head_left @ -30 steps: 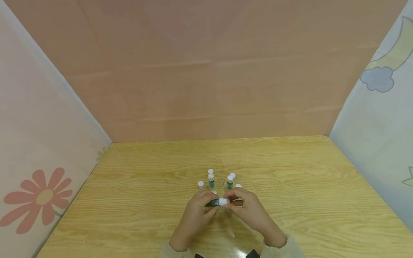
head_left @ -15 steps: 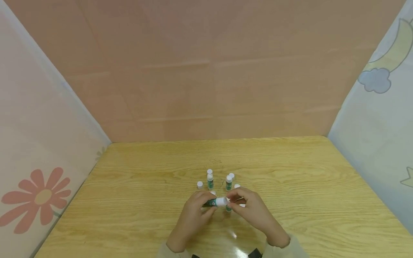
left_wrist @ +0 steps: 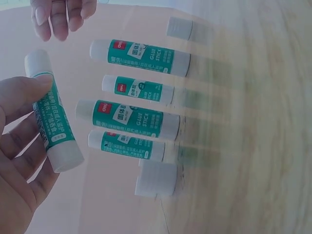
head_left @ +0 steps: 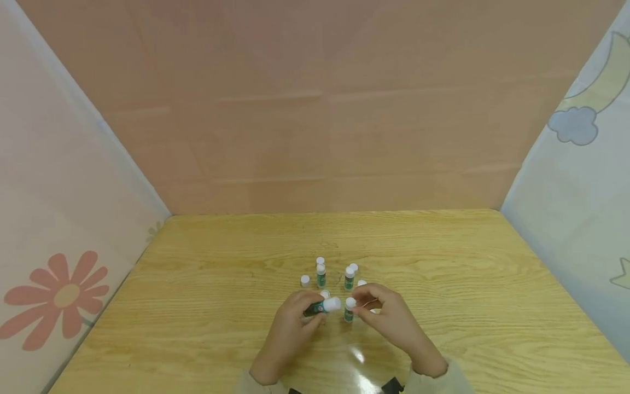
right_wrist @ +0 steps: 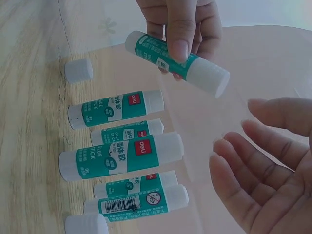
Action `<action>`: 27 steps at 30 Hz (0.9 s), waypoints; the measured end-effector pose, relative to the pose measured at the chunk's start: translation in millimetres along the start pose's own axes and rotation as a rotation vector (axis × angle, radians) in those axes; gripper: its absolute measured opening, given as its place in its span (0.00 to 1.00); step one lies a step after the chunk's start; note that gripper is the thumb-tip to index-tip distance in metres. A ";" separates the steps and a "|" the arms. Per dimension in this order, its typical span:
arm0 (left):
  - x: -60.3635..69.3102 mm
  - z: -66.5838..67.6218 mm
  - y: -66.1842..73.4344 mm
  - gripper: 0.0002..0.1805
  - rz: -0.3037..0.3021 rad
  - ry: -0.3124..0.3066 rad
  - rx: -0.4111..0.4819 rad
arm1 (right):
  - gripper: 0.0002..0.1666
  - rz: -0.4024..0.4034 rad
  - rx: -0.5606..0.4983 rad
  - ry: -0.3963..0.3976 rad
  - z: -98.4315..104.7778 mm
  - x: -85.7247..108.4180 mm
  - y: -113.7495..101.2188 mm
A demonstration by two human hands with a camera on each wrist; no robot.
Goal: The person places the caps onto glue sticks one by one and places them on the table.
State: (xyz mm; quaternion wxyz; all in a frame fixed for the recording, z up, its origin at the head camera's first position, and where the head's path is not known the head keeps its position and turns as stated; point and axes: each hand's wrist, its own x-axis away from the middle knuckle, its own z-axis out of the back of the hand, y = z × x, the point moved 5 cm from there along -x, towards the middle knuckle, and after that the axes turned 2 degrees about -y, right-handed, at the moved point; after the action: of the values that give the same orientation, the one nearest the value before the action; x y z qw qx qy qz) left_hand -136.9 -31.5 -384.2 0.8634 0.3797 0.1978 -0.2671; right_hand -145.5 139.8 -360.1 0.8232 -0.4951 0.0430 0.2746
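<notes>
My left hand grips a green-and-white glue stick between thumb and fingers, tilted, its broad white end toward the right. In the left wrist view this held stick shows white at both ends. Just to the right is my right hand, its fingers bent loosely beside a standing glue stick. The right wrist view shows the right hand with relaxed fingers and nothing in them. Several more glue sticks stand upright, among them one at the back left and one at the back right.
Small white caps stand about the sticks on the wooden table, one at the left, one at the back. A plain backdrop rises behind the table, with patterned cloths at both sides.
My right fingers have come off the white end of the held stick and moved slightly right. My left hand has drawn the stick a little left, uncovering the standing stick between the hands.
</notes>
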 end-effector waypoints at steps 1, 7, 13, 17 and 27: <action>0.3 0.4 -0.9 0.16 0.011 0.002 0.003 | 0.12 -0.016 -0.001 0.002 0.4 0.2 1.3; 2.6 2.0 -5.1 0.15 0.038 0.014 0.003 | 0.13 -0.023 0.027 0.006 2.6 2.1 3.6; 4.5 3.4 -10.1 0.16 0.064 0.010 0.028 | 0.13 -0.023 0.063 0.014 4.9 3.9 3.5; 5.3 5.6 -12.8 0.15 0.083 0.010 0.039 | 0.13 -0.067 0.058 0.017 6.7 4.6 5.8; 7.1 12.5 -20.3 0.15 0.156 -0.016 0.062 | 0.14 -0.063 0.100 0.016 11.6 7.2 8.1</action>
State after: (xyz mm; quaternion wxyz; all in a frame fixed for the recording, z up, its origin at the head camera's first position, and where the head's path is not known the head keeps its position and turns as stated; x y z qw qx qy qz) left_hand -142.1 -54.8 -391.4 0.8709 0.4182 0.1527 -0.2081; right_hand -145.7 155.4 -363.1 0.8548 -0.4566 0.0478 0.2420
